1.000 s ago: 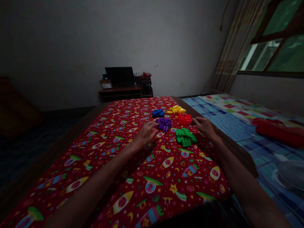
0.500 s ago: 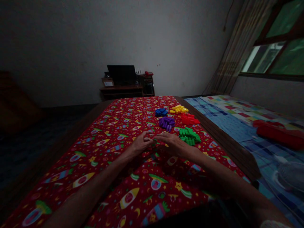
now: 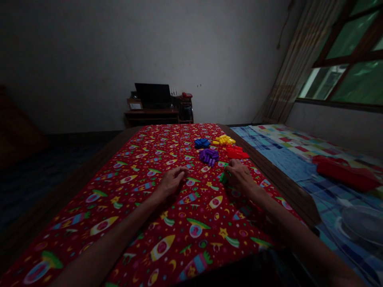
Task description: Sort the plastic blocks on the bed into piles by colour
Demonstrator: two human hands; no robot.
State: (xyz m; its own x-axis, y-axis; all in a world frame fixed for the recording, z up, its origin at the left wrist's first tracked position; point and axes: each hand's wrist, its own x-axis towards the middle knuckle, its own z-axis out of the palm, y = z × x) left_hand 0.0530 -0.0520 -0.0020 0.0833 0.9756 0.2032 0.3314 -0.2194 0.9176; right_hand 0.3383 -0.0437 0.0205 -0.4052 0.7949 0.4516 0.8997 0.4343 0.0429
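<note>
My left hand (image 3: 172, 181) rests on the red rocket-print cloth (image 3: 167, 223) with its fingers curled under; nothing shows in them. My right hand (image 3: 238, 175) lies over the pile of green plastic pieces (image 3: 222, 178), fingers closed down on them, so only a few green bits show at its left edge. Beyond the hands lie a purple pile (image 3: 208, 155), a red pile (image 3: 235, 152), a blue pile (image 3: 202, 142) and a yellow pile (image 3: 224, 139), all untouched.
The cloth covers a wooden-edged table (image 3: 278, 175). To the right lies a bed with a checked sheet (image 3: 287, 151) and a long red object (image 3: 344, 173). A low desk with a dark screen (image 3: 154, 99) stands at the far wall. The room is dim.
My left hand drew back from the purple pile toward me. My right hand left the red pile, met the left at the middle, then moved right onto the green pieces.
</note>
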